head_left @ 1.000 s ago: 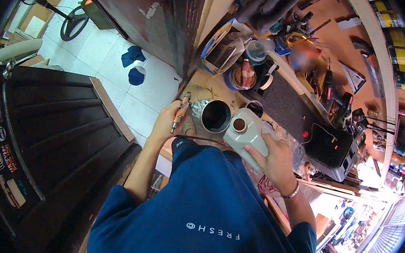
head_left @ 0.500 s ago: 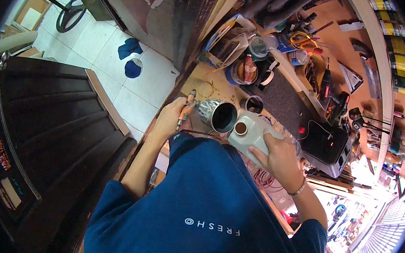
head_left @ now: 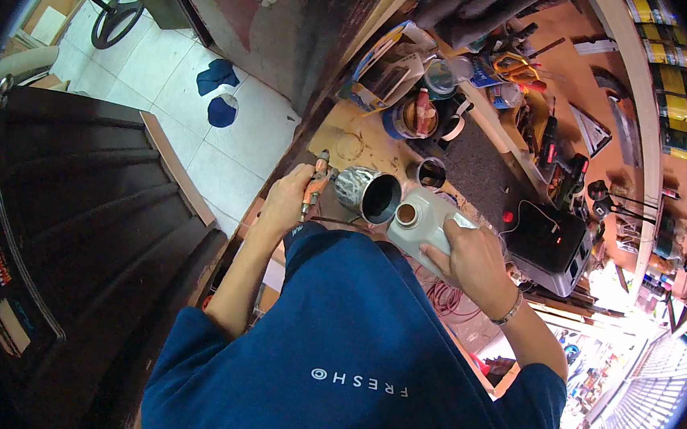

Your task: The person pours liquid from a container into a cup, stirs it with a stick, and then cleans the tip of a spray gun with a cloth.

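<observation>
In my left hand, with the fingers closed round it, is an orange tool with metal ends that looks like a spray gun. Right beside it is a silver metal cup, its dark open mouth turned up toward me; I cannot tell whether tool and cup are joined. My right hand grips a pale grey plastic jug from its right side. The jug is uncapped, and brown shows inside its round mouth, close to the cup's rim. No liquid is seen flowing between them.
Behind the cup, a smaller open can stands on the stained bench. Farther back are a larger tin and a cardboard box. A black device sits at right. A dark wooden door is at left.
The jug has tilted slightly and my right hand has shifted a little on it. My left hand stays in about the same place. The whole view has moved slightly.
</observation>
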